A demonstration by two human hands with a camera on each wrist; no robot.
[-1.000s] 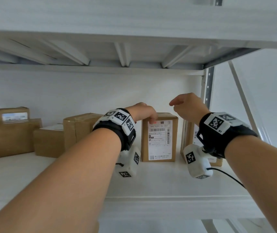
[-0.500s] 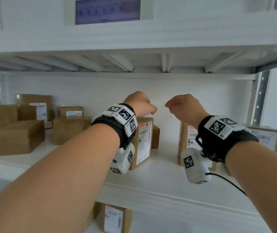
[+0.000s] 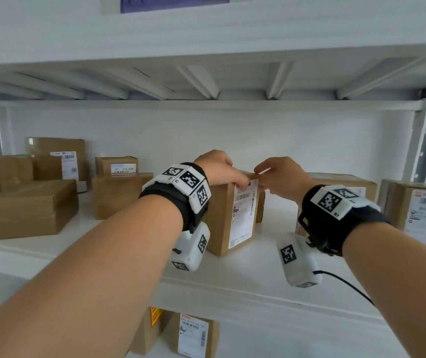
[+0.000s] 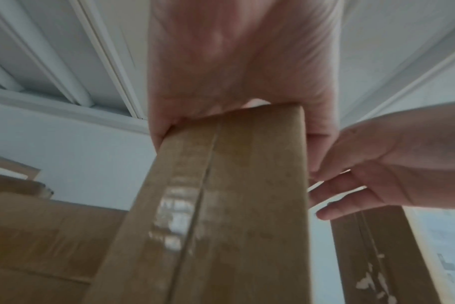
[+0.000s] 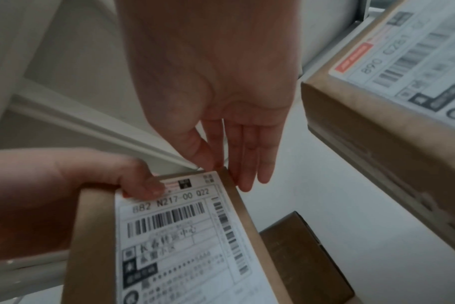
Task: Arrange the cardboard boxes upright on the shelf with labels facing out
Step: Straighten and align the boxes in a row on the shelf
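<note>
An upright cardboard box (image 3: pixel 222 218) stands mid-shelf, its white barcode label (image 3: pixel 244 215) turned toward the right front. My left hand (image 3: pixel 222 171) grips its top edge from above, thumb on the label (image 5: pixel 169 236), fingers behind; the left wrist view shows the taped side of the box (image 4: pixel 221 205) under that palm. My right hand (image 3: pixel 276 177) pinches the box's top right corner, with its thumb over the top edge and its straight fingers (image 5: pixel 247 164) down the right side. In the left wrist view the right hand (image 4: pixel 377 174) reaches in from the right.
On the white shelf (image 3: pixel 232 275), a small box (image 3: pixel 260 208) lies behind the held one. Labelled boxes (image 3: pixel 418 210) stand right. Several plain and labelled boxes (image 3: pixel 33 208) are stacked left. An upper shelf (image 3: pixel 206 81) hangs overhead. More boxes (image 3: pixel 193 334) stand below.
Both hands hovered curled above the shelf half a second ago. They have come down onto the middle box; the left now grips its top and the right holds its corner.
</note>
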